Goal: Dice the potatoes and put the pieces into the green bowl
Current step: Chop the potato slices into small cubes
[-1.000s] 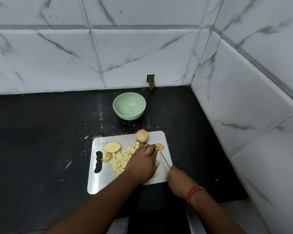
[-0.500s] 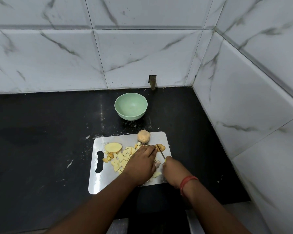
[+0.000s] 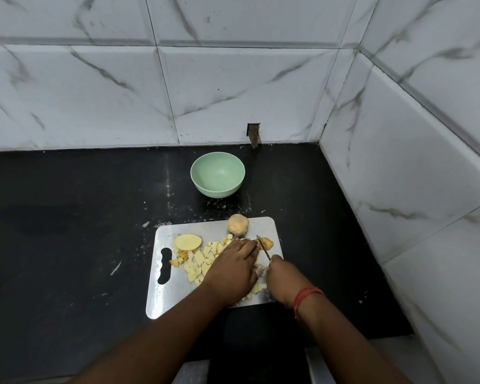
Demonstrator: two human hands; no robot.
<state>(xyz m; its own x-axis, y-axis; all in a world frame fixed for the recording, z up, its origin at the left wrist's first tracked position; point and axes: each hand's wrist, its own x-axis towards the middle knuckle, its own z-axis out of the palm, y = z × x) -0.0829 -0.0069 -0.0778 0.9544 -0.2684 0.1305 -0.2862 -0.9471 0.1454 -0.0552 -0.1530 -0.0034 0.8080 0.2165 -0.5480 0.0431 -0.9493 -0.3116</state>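
1. Dicing is under way: the right hand grips a knife over a potato piece on the steel cutting board
2. The left hand presses flat, fingers together
3. Diced pieces and a whole potato wait; the green bowl is empty
4. Next, I judge: finish cutting, then transfer

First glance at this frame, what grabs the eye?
The two hands at the near right of the steel cutting board: the left hand lies over potato while the right hand grips a knife, blade angled beside the left fingertips. Left of them lie a spread of diced pieces and a flat potato half, with a whole potato at the far edge. Beyond the board, the green bowl stands empty on the black counter.
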